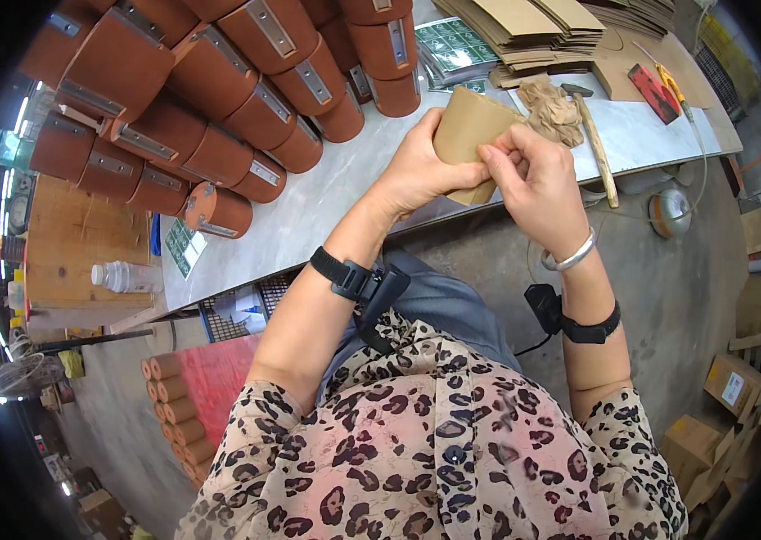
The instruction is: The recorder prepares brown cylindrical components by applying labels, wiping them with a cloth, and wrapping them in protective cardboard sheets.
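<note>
A tan roll of cardboard or stiff brown paper (473, 124) is held up over the near edge of the worktable, tilted slightly. My left hand (418, 162) wraps round its left side and lower part, thumb across the front. At its right edge, the thumb and fingertips of my right hand (538, 175) are pinched together against the cardboard; the exact bit between them is hidden. Crumpled brown paper (553, 112) lies just beyond my right hand. A hammer with a wooden handle (596, 151) rests beside it, its handle end past the table edge.
Stacked reddish-brown cylinders with metal strips (218, 211) fill the table's left. Flat cardboard pieces (542, 31) and green-printed sheets (457, 47) lie at the back. A red box (654, 94) and a yellow-handled tool (668, 81) sit far right. Cardboard cartons (693, 445) stand on the floor.
</note>
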`<control>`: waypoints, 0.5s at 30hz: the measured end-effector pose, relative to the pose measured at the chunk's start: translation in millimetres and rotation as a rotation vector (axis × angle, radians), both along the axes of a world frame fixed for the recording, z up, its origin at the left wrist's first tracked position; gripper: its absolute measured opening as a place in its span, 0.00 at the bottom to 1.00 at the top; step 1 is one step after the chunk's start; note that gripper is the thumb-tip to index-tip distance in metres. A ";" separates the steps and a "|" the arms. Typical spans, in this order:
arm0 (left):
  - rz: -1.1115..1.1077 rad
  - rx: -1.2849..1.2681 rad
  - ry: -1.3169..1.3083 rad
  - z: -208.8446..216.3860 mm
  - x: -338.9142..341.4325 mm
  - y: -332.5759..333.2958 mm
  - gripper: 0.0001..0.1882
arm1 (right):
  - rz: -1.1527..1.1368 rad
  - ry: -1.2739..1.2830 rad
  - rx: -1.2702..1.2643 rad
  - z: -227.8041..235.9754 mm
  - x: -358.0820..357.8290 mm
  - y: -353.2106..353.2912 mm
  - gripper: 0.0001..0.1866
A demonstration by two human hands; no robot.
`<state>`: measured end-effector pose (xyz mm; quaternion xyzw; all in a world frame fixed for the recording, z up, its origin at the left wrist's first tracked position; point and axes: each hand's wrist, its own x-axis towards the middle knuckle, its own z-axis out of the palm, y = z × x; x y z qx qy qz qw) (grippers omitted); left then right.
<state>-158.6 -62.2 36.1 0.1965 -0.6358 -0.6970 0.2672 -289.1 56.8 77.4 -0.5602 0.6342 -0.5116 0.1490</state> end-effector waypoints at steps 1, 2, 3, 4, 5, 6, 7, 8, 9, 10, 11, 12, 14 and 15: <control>0.029 -0.034 -0.020 -0.8 1.8 0.4 0.40 | -0.053 0.066 0.031 -3.4 0.4 -2.8 0.08; 0.031 -0.033 -0.017 -2.4 3.1 1.3 0.40 | -0.051 0.068 0.032 -6.2 -0.6 -4.6 0.08; 0.065 -0.057 -0.045 -4.9 4.3 2.1 0.40 | -0.056 0.044 0.064 -9.3 -2.3 -5.8 0.10; 0.098 -0.079 -0.073 -7.5 5.5 2.9 0.40 | -0.061 0.019 0.097 -12.4 -3.3 -5.5 0.11; 0.102 -0.080 -0.071 -9.9 8.0 3.7 0.40 | -0.057 0.021 0.096 -16.2 -3.3 -5.5 0.11; 0.099 -0.038 -0.078 -12.4 10.9 5.6 0.40 | -0.076 0.015 0.115 -20.0 -3.4 -5.2 0.14; 0.096 0.005 -0.084 -14.4 13.8 7.8 0.40 | -0.095 0.009 0.136 -21.7 -2.7 -5.2 0.18; 0.103 0.009 -0.082 -13.3 18.0 11.7 0.40 | -0.088 0.013 0.139 -15.5 0.4 -2.6 0.18; 0.078 0.089 -0.008 -10.6 23.3 15.0 0.41 | -0.219 0.091 0.191 -4.5 4.9 1.2 0.21; 0.054 0.169 0.066 -8.4 28.3 18.3 0.42 | -0.348 0.169 0.242 1.2 9.3 4.2 0.25; 0.060 0.170 0.069 -6.6 32.0 20.8 0.42 | -0.342 0.173 0.242 -1.0 11.1 6.3 0.25; 0.036 0.169 0.079 -5.2 36.0 23.1 0.42 | -0.308 0.089 0.229 -6.5 11.4 8.4 0.28; 0.023 0.168 0.094 -0.1 44.7 29.4 0.42 | -0.174 -0.173 0.107 -13.9 22.9 11.5 0.32; -0.002 0.268 0.140 3.9 49.3 33.7 0.43 | -0.164 -0.168 0.108 -15.3 25.7 10.9 0.32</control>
